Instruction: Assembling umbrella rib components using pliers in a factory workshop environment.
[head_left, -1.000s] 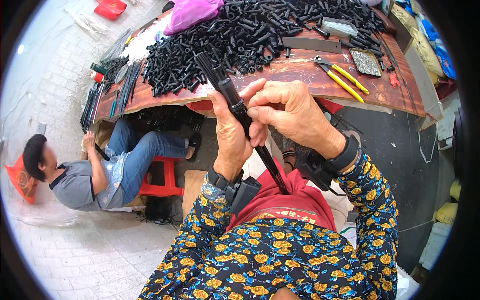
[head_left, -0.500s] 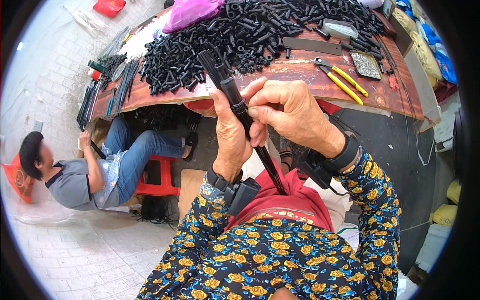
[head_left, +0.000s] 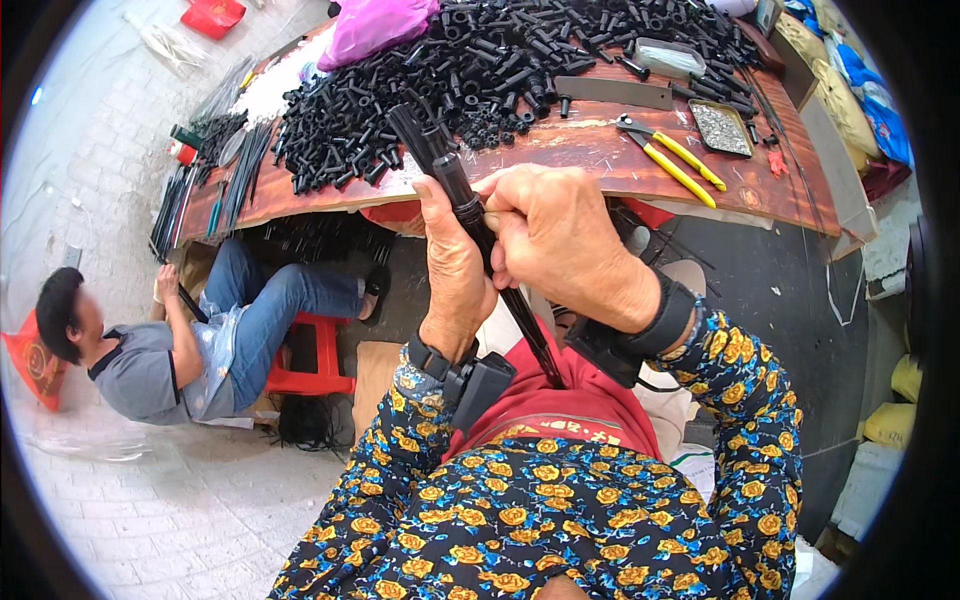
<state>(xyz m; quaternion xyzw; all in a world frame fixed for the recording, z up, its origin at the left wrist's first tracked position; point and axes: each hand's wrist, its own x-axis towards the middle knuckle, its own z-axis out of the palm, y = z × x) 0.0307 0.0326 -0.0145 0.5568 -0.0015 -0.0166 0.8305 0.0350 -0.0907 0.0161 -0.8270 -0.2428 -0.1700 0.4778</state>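
Note:
A folded black umbrella frame [head_left: 455, 190], a bundle of thin ribs with a plastic collar, slants from above the table's near edge down to my lap. My left hand [head_left: 452, 265] is closed round it just below the collar, thumb pointing up along its side. My right hand [head_left: 570, 245] is bent against the frame's right side, fingers curled and pinched together at the collar. Whatever lies between those fingertips is hidden or too small to name. The lower end of the frame rests on the red cloth [head_left: 600, 400] over my lap.
Across the wooden table [head_left: 590, 140] lies a heap of black plastic tubes [head_left: 400, 90]. Yellow-handled pliers [head_left: 680, 170], a tray of small metal bits [head_left: 722, 108] and a flat metal bar [head_left: 612, 92] lie at right. Left, a person [head_left: 160, 350] sits on a red stool [head_left: 320, 360].
My right hand has turned and closed in against the collar, its fingers now more curled. My left hand keeps its hold on the umbrella frame. The whole view has shifted slightly.

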